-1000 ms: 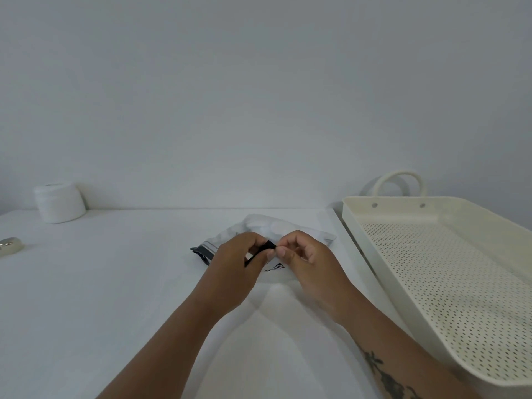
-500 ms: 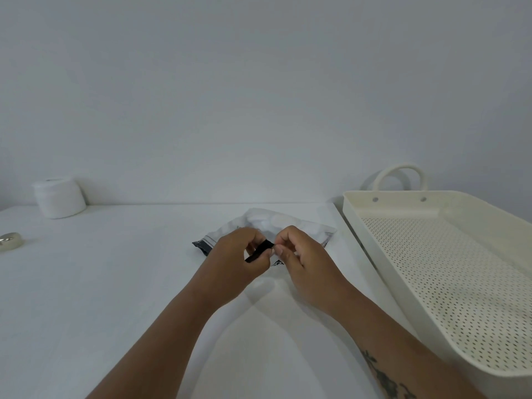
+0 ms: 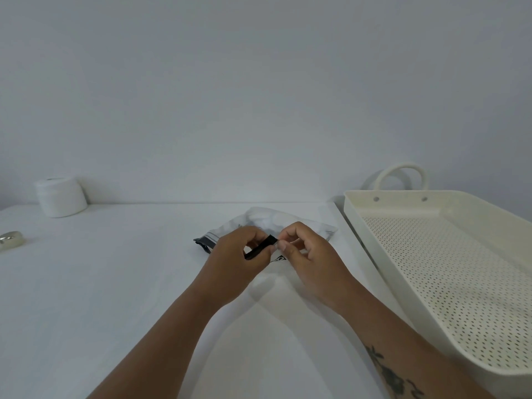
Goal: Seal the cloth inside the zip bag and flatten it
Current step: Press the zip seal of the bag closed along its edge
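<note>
Zip bag (image 3: 267,223): glossy, crinkled plastic, bulging over pale cloth (image 3: 280,218); lies on smooth white worktop (image 3: 115,283), just left of tray. Dark zip strip (image 3: 260,247) along near edge, lifted. Left hand (image 3: 236,260) fingers (image 3: 257,236) pinch strip; right hand (image 3: 312,259) fingers (image 3: 280,244) pinch its right end. Hands nearly touching. Cream tray (image 3: 357,223): perforated floor, raised rim, looped handle. White cylindrical roll (image 3: 60,197) far left.

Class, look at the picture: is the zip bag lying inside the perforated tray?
No. The zip bag lies on the white table, left of the perforated tray, which holds nothing visible.
</note>
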A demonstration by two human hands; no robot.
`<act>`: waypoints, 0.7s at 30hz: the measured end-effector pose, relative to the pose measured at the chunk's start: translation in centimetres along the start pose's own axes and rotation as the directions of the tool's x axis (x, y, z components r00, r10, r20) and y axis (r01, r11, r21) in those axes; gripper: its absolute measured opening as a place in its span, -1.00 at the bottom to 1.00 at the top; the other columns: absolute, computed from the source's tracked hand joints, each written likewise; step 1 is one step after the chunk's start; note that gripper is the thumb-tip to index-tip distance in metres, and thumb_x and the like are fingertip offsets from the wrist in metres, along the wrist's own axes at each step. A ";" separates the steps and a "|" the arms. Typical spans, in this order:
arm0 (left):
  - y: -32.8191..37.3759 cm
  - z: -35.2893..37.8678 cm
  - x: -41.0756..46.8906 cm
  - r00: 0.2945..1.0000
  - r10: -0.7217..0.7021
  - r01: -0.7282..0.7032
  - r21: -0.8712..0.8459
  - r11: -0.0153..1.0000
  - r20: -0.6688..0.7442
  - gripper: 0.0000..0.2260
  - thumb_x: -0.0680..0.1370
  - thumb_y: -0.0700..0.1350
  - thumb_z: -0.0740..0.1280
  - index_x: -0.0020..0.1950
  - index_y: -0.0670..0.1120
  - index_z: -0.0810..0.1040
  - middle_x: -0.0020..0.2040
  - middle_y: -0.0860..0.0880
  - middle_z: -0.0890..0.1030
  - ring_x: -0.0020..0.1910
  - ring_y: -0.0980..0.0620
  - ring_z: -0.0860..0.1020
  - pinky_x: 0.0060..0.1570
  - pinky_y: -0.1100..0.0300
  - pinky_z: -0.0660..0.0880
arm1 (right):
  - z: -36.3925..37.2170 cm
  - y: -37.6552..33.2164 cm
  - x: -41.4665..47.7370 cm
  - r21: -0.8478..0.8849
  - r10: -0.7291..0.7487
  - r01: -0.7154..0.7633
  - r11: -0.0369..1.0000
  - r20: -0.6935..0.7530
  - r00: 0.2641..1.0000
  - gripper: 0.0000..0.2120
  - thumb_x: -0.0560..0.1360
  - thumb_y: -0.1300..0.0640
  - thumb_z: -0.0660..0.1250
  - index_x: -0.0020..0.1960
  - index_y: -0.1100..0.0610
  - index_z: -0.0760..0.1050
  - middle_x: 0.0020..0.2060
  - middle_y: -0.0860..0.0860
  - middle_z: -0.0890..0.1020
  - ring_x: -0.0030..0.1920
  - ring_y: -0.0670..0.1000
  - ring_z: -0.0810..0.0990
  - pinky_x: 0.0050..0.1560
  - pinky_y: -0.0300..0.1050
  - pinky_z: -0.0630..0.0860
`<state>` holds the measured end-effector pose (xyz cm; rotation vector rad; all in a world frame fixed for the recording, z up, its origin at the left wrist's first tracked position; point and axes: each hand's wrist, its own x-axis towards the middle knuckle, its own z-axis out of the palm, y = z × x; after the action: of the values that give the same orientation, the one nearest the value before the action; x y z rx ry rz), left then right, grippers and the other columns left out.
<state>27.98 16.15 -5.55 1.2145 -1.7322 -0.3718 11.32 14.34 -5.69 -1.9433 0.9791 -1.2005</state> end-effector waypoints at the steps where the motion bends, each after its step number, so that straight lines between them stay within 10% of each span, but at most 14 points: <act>1: 0.1 0.0 0.0 1.000 0.005 -0.005 -0.003 1.000 0.002 -0.95 0.49 -0.13 0.41 -0.16 0.00 0.61 -0.25 0.07 0.61 -0.38 0.29 0.45 -0.32 0.49 0.35 | -0.1 -0.1 0.0 0.005 -0.003 0.003 1.000 -0.003 1.000 -0.91 0.57 0.13 0.28 -0.07 -0.03 0.52 -0.18 -0.21 0.60 -0.12 -0.20 0.53 -0.13 -0.47 0.42; 21: -0.4 -0.1 0.3 1.000 0.001 0.001 0.087 0.996 -0.015 -0.96 0.47 -0.13 0.39 -0.16 0.00 0.58 -0.22 0.10 0.62 -0.17 0.14 0.53 -0.22 0.40 0.39 | -1.2 0.2 0.4 0.043 0.007 0.002 0.999 -0.206 0.979 -0.84 0.54 0.22 0.28 -0.17 0.01 0.51 -0.35 -0.14 0.51 -0.35 -0.23 0.41 -0.32 -0.46 0.35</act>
<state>28.22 15.77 -5.64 1.2764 -1.7513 -0.2894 10.26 13.68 -5.20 -1.8105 1.0501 -1.4314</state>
